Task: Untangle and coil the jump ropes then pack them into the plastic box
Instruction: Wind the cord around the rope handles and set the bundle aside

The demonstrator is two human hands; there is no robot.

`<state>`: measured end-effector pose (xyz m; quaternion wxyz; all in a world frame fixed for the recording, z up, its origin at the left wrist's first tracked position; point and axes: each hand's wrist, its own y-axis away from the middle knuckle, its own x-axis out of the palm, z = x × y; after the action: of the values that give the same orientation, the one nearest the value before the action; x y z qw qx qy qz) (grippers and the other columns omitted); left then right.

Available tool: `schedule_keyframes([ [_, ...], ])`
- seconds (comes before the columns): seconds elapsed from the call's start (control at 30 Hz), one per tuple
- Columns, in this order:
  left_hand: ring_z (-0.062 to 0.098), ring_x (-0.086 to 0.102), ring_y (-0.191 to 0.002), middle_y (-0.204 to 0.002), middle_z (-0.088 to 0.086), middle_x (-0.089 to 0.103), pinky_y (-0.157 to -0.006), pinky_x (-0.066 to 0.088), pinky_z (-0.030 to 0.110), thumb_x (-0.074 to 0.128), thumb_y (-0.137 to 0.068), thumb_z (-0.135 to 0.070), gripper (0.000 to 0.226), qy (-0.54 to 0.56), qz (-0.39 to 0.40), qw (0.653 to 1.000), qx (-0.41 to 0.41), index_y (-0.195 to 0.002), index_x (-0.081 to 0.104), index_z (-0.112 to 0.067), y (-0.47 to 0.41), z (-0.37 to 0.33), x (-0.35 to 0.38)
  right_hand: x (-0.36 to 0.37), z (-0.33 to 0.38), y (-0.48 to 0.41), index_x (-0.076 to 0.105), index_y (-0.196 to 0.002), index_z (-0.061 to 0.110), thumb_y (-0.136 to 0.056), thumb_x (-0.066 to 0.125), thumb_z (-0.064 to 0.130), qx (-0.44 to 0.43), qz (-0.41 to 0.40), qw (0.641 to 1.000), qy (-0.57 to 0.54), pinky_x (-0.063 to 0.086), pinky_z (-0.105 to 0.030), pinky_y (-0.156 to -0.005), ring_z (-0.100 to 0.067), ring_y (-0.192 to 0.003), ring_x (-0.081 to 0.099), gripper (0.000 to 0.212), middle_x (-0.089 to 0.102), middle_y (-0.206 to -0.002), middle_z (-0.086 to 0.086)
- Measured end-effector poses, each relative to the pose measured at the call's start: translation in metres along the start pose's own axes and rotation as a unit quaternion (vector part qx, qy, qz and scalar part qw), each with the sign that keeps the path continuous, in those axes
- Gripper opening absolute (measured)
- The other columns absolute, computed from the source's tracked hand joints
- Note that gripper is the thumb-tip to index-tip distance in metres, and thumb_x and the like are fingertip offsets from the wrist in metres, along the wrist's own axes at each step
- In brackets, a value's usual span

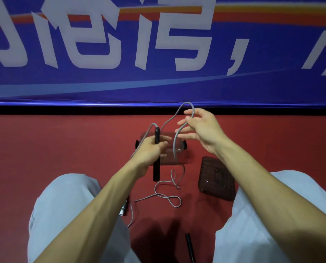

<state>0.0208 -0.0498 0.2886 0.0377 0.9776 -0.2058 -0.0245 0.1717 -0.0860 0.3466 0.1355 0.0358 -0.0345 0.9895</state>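
My left hand (150, 151) grips a black jump-rope handle (156, 168) held upright over the clear plastic box (179, 158) on the red floor. A grey rope (174, 147) leaves the handle's top, arches up and passes through my right hand (200, 128), which pinches a raised loop of it between thumb and fingers. From there the rope drops in front of the box and lies in loose twisted loops (166, 196) on the floor between my knees. Part of the box is hidden behind my left hand.
The box's dark lid (216, 178) lies on the floor to the right of the box. Another black handle (190, 247) lies near the bottom edge, and a white-tipped handle (124, 208) rests by my left leg. A blue banner wall (158, 54) stands close behind.
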Motion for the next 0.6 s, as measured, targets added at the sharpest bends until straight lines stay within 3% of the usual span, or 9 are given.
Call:
schedule_keyframes([
  [0.07,0.010,0.062,-0.078,-0.086,0.000,0.069,-0.078,0.049,0.025,0.052,-0.096,-0.001,0.023,-0.048,0.053,0.997,0.004,-0.102,0.069,-0.015,0.003,0.001,0.003,-0.002,0.004,-0.002,0.048,-0.118,0.001,-0.101,0.039,-0.001,-0.001,-0.014,0.999,-0.051,0.058,-0.031,-0.056,-0.024,-0.064,0.071,0.019,0.063,-0.086,-0.017],
  [0.13,0.017,0.063,-0.090,-0.098,0.007,0.072,-0.086,0.049,0.032,0.051,-0.096,0.001,0.026,-0.064,0.092,0.994,0.009,-0.103,0.069,-0.017,0.006,0.001,0.004,-0.003,0.006,-0.003,0.048,-0.118,0.000,-0.101,0.038,-0.003,0.004,-0.026,0.994,-0.106,0.058,-0.031,-0.057,-0.025,-0.067,0.071,0.020,0.061,-0.088,-0.019],
  [0.2,0.020,0.064,-0.098,-0.109,0.015,0.070,-0.089,0.052,0.030,0.048,-0.098,0.002,0.025,-0.042,0.126,0.991,0.010,-0.108,0.067,-0.012,0.009,-0.002,0.006,-0.005,0.007,-0.005,0.046,-0.118,-0.002,-0.101,0.037,-0.004,0.009,-0.036,0.986,-0.164,0.058,-0.031,-0.057,-0.025,-0.066,0.072,0.020,0.060,-0.089,-0.019],
  [0.27,0.018,0.066,-0.099,-0.109,0.012,0.070,-0.088,0.054,0.025,0.047,-0.100,0.001,0.023,-0.025,0.155,0.988,0.016,-0.111,0.066,-0.007,0.013,-0.004,0.006,-0.006,0.007,-0.007,0.045,-0.118,-0.002,-0.101,0.036,-0.005,0.013,-0.052,0.975,-0.214,0.058,-0.030,-0.056,-0.025,-0.064,0.072,0.020,0.058,-0.089,-0.019],
  [0.4,0.015,0.069,-0.091,-0.092,0.000,0.072,-0.092,0.052,0.028,0.051,-0.099,-0.004,0.018,-0.012,0.190,0.981,0.018,-0.102,0.067,-0.011,0.017,-0.004,0.008,-0.010,0.006,-0.011,0.042,-0.117,-0.001,-0.101,0.033,-0.006,0.017,-0.097,0.951,-0.292,0.059,-0.032,-0.056,-0.028,-0.065,0.071,0.019,0.056,-0.089,-0.019],
  [0.53,0.011,0.066,-0.081,-0.085,0.002,0.072,-0.081,0.055,0.025,0.053,-0.099,-0.010,0.015,-0.027,0.121,0.989,0.087,-0.091,0.066,-0.009,0.017,-0.006,0.008,-0.012,0.006,-0.013,0.042,-0.116,-0.003,-0.100,0.036,-0.008,0.026,-0.125,0.943,-0.306,0.061,-0.035,-0.058,-0.032,-0.074,0.067,0.019,0.057,-0.091,-0.022],
  [0.6,0.014,0.070,-0.077,-0.083,0.007,0.073,-0.078,0.058,0.027,0.053,-0.099,-0.009,0.014,0.022,0.070,0.993,0.096,-0.090,0.064,-0.008,0.016,-0.008,0.008,-0.012,0.005,-0.012,0.044,-0.109,-0.001,-0.099,0.039,-0.006,0.033,-0.118,0.952,-0.281,0.061,-0.036,-0.061,-0.033,-0.075,0.068,0.012,0.059,-0.092,-0.024],
])
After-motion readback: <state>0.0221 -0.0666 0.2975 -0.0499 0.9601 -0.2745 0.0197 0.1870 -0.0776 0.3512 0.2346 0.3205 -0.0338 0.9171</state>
